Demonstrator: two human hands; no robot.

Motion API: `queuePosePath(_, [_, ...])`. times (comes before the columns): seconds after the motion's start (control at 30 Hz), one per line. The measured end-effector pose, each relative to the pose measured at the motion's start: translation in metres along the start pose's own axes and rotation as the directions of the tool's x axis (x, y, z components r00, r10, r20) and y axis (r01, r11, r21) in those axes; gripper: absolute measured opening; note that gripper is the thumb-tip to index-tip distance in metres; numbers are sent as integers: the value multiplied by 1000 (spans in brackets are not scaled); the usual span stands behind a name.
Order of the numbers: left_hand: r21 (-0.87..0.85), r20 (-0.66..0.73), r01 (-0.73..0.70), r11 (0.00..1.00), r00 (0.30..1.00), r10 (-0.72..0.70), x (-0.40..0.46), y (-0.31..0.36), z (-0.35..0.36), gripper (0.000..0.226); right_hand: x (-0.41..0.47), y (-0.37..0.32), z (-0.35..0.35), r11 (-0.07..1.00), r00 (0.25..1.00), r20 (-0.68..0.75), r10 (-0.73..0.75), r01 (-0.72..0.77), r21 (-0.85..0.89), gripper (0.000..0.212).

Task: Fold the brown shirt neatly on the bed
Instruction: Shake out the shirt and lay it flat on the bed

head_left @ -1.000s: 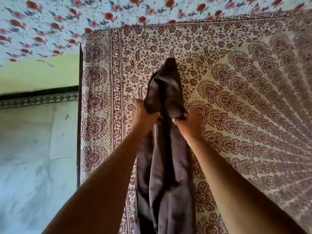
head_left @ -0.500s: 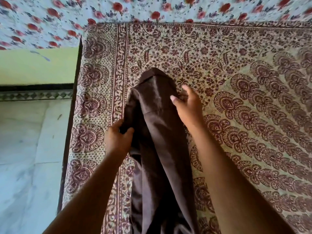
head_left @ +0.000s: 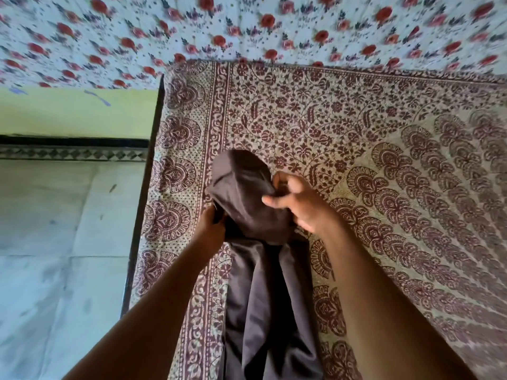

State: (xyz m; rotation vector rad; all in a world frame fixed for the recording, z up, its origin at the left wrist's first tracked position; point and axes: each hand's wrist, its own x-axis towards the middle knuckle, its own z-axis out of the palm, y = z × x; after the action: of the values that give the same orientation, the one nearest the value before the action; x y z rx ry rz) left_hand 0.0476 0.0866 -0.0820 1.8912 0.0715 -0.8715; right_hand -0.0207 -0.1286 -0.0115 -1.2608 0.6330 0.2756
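The brown shirt [head_left: 263,283] lies as a long narrow strip on the patterned bedspread [head_left: 384,160], running from the bottom edge up the middle. Its far end [head_left: 241,193] is lifted and doubled back toward me over the strip. My left hand [head_left: 210,229] grips the left edge of that raised part from beneath. My right hand [head_left: 299,204] holds its right side, thumb on top of the cloth and fingers curled at the edge.
The bed's dark left edge [head_left: 142,204] borders a pale tiled floor [head_left: 55,242] and a green wall base [head_left: 71,113]. A white sheet with red flowers [head_left: 247,28] covers the far side. The bedspread stretches wide to the right.
The shirt's far end has been lifted and drawn back toward me, shortening the strip. Both hands moved nearer with it, and the right hand now holds the cloth.
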Motion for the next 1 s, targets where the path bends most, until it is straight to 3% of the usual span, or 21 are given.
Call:
queuePosePath(0.1, [-91, 48, 9, 996, 999, -4, -42, 16, -9, 31, -50, -13, 3, 989, 998, 12, 62, -59, -133, 48])
queuePosePath(0.2, [-103, -16, -82, 991, 997, 81, -90, 38, -11, 26, -101, -22, 6, 971, 996, -62, 69, -82, -225, 70])
queuePosePath(0.37, [85, -70, -284, 955, 955, 290, -181, 90, -31, 25, -200, -43, 6, 952, 983, -179, 41, -93, -292, 22])
queuePosePath(0.53, [260, -98, -466, 846, 859, 503, -267, 149, -48, 23, -313, -82, 10, 933, 960, -247, -129, 33, -358, 18])
queuePosePath(0.7, [279, -139, -565, 776, 776, 615, -347, 212, -50, 18, -431, -129, 23, 954, 928, -255, -270, 222, -202, 56])
queuePosePath(0.8, [314, -122, -621, 719, 724, 679, -393, 247, -42, 16, -491, -153, 26, 933, 904, -260, -338, 285, -220, 21])
queuePosePath(1.0, [423, -79, -721, 549, 575, 815, -481, 302, -15, 19, -588, -172, 3, 904, 891, -265, -368, 277, -325, 25])
